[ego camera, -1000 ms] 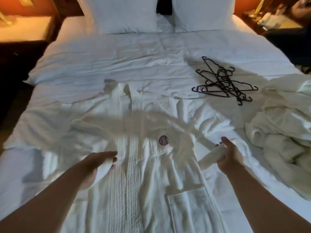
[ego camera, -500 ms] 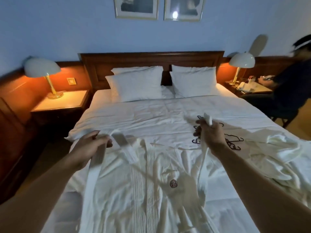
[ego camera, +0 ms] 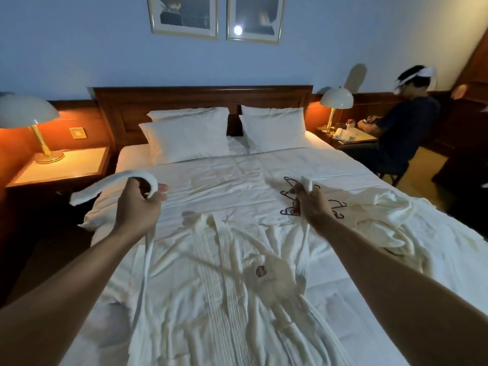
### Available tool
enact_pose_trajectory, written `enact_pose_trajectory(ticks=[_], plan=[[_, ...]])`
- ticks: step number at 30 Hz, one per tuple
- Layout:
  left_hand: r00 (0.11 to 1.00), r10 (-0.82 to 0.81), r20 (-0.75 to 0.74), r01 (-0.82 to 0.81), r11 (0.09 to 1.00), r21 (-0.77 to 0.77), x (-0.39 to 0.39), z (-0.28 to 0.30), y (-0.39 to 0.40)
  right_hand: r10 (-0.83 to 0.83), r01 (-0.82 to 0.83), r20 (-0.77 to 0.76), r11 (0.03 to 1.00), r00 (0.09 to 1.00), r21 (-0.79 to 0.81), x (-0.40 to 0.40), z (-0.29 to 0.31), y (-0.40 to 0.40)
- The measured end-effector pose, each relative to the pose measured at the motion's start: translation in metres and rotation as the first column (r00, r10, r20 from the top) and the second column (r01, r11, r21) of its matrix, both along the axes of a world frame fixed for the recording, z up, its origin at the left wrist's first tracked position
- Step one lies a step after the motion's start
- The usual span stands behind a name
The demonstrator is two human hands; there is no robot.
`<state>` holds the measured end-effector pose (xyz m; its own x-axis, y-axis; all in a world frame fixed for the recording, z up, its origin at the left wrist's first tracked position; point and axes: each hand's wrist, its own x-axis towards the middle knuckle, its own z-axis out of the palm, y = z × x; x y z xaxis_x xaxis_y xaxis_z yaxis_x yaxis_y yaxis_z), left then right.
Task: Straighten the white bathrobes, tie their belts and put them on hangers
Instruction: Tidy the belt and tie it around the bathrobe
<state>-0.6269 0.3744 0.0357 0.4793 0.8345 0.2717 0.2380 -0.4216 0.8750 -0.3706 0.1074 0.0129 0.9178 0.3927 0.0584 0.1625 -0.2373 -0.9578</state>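
Observation:
A white bathrobe (ego camera: 211,294) lies face up and spread on the bed (ego camera: 237,186), collar toward the pillows, a round emblem on its chest. Its white belt (ego camera: 146,254) runs up on both sides to my raised hands. My left hand (ego camera: 137,207) grips one stretch, and the free end curls over my fist to the left. My right hand (ego camera: 307,204) grips the other stretch, with a short end sticking up above it. Black hangers (ego camera: 335,204) lie on the cover just behind my right hand, partly hidden. A second bathrobe (ego camera: 383,215) sits crumpled at the right.
Two pillows (ego camera: 190,138) lean at the headboard. A nightstand with a lit lamp (ego camera: 31,120) stands on each side of the bed. A person (ego camera: 406,128) in dark clothes sits on a chair at the right nightstand.
Both hands have lifted the belt ends up off the robe and held them apart. The left end has flipped over my fist. My view has tilted up to take in the room.

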Motion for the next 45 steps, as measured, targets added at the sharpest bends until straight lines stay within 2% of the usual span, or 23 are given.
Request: enact_pose_trajectory(ticks=[3, 5, 7, 9, 11, 14, 16, 17, 19, 22, 25, 27, 29, 32, 36, 42, 45], plan=[[0.996, -0.041, -0.078, 0.046, 0.997, 0.062, 0.021, -0.017, -0.009, -0.033, 0.035, 0.068, 0.999, 0.997, -0.04, 0.013, -0.005, -0.01], [0.976, -0.097, -0.195, 0.116, 0.99, 0.086, 0.04, -0.041, -0.024, -0.026, 0.05, 0.159, 0.987, 0.987, -0.15, 0.026, -0.017, -0.018], [0.947, -0.15, -0.285, 0.18, 0.98, 0.08, 0.063, -0.078, -0.044, 0.087, -0.006, 0.224, 0.94, 0.971, -0.341, 0.044, -0.042, -0.031], [0.9, -0.198, -0.389, 0.246, 0.966, 0.076, 0.086, -0.127, -0.066, 0.226, -0.079, 0.19, 0.816, 0.955, -0.572, 0.062, -0.075, -0.048], [0.78, -0.26, -0.569, 0.305, 0.952, -0.017, 0.11, -0.181, -0.094, 0.325, -0.167, 0.083, 0.669, 0.942, -0.725, 0.082, -0.111, -0.071], [0.474, -0.336, -0.814, 0.298, 0.931, -0.21, 0.138, -0.252, -0.144, 0.393, -0.298, -0.08, 0.536, 0.916, -0.79, 0.1, -0.167, -0.097], [0.305, -0.398, -0.865, 0.34, 0.894, -0.292, 0.162, -0.297, -0.181, 0.408, -0.383, -0.188, 0.475, 0.893, -0.792, 0.116, -0.212, -0.112], [0.276, -0.417, -0.866, 0.356, 0.881, -0.311, 0.174, -0.315, -0.195, 0.415, -0.42, -0.233, 0.444, 0.879, -0.792, 0.121, -0.231, -0.117], [0.275, -0.439, -0.855, 0.397, 0.862, -0.315, 0.199, -0.348, -0.223, 0.452, -0.479, -0.291, 0.386, 0.843, -0.789, 0.135, -0.274, -0.127], [0.305, -0.408, -0.861, 0.482, 0.845, -0.23, 0.218, -0.388, -0.254, 0.512, -0.559, -0.359, 0.313, 0.78, -0.768, 0.145, -0.325, -0.134], [0.293, -0.37, -0.882, 0.48, 0.854, -0.199, 0.22, -0.421, -0.27, 0.556, -0.588, -0.397, 0.216, 0.73, -0.78, 0.145, -0.369, -0.132], [0.256, -0.336, -0.906, 0.469, 0.863, -0.188, 0.216, -0.439, -0.275, 0.582, -0.538, -0.348, 0.187, 0.735, -0.822, 0.143, -0.389, -0.132], [0.279, -0.305, -0.911, 0.48, 0.865, -0.143, 0.211, -0.451, -0.278, 0.619, -0.482, -0.288, 0.169, 0.731, -0.86, 0.145, -0.402, -0.135], [0.356, -0.255, -0.899, 0.48, 0.875, -0.058, 0.203, -0.461, -0.279, 0.661, -0.424, -0.217, 0.169, 0.719, -0.89, 0.155, -0.405, -0.137], [0.392, -0.174, -0.903, 0.476, 0.878, 0.038, 0.201, -0.47, -0.282, 0.644, -0.416, -0.212, 0.18, 0.735, -0.892, 0.18, -0.4, -0.146], [0.358, -0.178, -0.916, 0.485, 0.874, 0.02, 0.201, -0.479, -0.283, 0.567, -0.359, -0.213, 0.158, 0.796, -0.92, 0.21, -0.396, -0.174], [0.282, -0.262, -0.923, 0.499, 0.862, -0.092, 0.202, -0.472, -0.276, 0.509, -0.323, -0.204, 0.158, 0.836, -0.933, 0.213, -0.394, -0.179]])
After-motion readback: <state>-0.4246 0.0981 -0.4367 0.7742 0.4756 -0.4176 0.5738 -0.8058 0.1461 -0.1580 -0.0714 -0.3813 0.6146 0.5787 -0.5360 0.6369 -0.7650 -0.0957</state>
